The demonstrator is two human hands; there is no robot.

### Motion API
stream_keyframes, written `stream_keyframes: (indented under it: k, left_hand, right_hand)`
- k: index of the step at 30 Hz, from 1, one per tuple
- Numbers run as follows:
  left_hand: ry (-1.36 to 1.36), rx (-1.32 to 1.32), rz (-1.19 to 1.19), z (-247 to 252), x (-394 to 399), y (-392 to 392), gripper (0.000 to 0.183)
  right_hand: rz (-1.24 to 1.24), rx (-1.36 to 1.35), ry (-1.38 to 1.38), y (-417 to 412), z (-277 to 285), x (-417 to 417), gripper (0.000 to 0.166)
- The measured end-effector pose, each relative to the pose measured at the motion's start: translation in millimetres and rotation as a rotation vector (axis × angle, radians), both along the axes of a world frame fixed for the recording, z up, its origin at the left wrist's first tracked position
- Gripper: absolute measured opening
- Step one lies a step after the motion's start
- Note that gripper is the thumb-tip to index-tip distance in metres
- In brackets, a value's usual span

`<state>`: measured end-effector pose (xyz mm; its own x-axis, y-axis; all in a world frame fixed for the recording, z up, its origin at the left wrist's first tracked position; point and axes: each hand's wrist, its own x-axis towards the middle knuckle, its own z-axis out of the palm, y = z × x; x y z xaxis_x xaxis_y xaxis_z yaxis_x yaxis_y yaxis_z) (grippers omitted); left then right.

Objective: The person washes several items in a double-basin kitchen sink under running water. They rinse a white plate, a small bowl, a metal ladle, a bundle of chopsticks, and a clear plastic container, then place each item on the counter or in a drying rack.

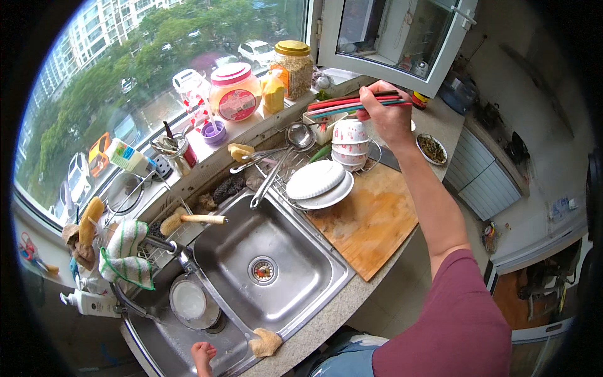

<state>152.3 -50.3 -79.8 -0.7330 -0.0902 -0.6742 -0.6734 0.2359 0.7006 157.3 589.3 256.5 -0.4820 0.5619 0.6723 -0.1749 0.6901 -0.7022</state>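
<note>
My right hand is raised at the back of the counter, shut on a bundle of several coloured chopsticks. The bundle points left, over a white utensil holder. Just below are stacked white patterned bowls in a wire dish rack. White plates lean at the rack's near side. My left hand hovers low at the near edge of the left sink basin, fingers curled, with nothing visible in it. A white bowl sits on a plate in that basin, under the faucet.
The right basin has a drain strainer. A wooden cutting board lies right of it. A sponge rests on the front rim. A ladle lies across the rack. Jars line the sill beneath an open window sash.
</note>
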Motion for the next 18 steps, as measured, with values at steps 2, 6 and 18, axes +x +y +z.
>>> stream_keyframes:
  k: [2,6,18]
  left_hand:
    - [-0.011,-0.008,0.045,0,3,-3,0.005]
    - [0.028,-0.024,0.025,-7,10,-16,0.006]
    - [0.010,-0.124,0.007,10,12,3,0.009]
  right_hand:
    - [-0.098,0.203,-0.065,44,-21,-24,0.016]
    - [-0.193,0.514,-0.132,74,-61,-78,0.015]
    - [0.108,0.091,-0.870,146,-159,-136,0.040]
